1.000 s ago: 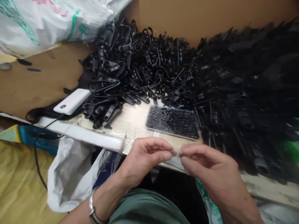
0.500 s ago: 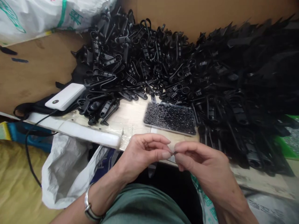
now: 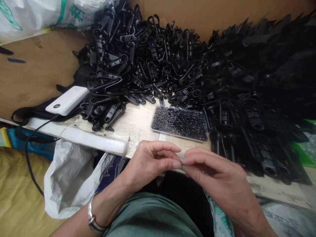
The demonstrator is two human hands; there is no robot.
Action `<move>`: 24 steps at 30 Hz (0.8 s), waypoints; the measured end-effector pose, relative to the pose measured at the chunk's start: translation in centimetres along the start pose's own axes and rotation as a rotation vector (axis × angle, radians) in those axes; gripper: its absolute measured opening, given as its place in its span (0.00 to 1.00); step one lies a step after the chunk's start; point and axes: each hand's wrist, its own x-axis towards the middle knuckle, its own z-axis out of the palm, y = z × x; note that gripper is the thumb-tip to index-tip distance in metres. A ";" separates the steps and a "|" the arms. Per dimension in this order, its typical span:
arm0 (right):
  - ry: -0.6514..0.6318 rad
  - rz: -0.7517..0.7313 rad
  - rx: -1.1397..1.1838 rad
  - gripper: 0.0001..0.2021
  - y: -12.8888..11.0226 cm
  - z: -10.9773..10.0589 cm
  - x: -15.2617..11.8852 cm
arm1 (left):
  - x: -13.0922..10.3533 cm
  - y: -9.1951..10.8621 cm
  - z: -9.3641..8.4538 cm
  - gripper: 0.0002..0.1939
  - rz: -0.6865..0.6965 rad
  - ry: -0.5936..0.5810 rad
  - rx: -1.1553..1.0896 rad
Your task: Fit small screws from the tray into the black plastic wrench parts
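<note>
My left hand [image 3: 156, 159] and my right hand [image 3: 214, 171] meet fingertip to fingertip just in front of the table edge. Both are closed in a pinch, thumb against forefinger. Whatever sits between the fingertips is hidden by them and too small to name. Just beyond my hands lies a clear shallow box [image 3: 179, 123] filled with tiny dark metallic pieces. Behind it rises a large heap of black plastic parts [image 3: 150, 62], long arms with ring-shaped ends.
A white power bank [image 3: 67, 100] with a black cable lies at the left. More black parts [image 3: 256, 131] cover the right side. A green tray [image 3: 304, 151] stands far right. Below the table edge hangs an open white sack [image 3: 69, 184]. Cardboard [image 3: 222, 16] walls the back.
My right fingers have closed in on the left fingertips, and the small dark piece seen between them is now covered. The view has shifted slightly.
</note>
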 end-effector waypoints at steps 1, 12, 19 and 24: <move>-0.011 -0.036 -0.026 0.03 0.0 0.0 0.1 | 0.0 0.0 0.0 0.14 0.001 0.001 0.017; 0.137 -0.229 -0.261 0.08 -1.2 0.9 -0.4 | -0.1 0.3 0.3 0.11 0.089 0.109 0.066; 0.156 -0.357 -0.472 0.08 -1.1 1.8 0.0 | 0.0 0.5 0.6 0.09 0.174 0.187 0.137; 0.239 -0.386 -0.503 0.07 -0.6 2.5 0.5 | -0.4 0.7 0.5 0.07 0.225 0.222 0.191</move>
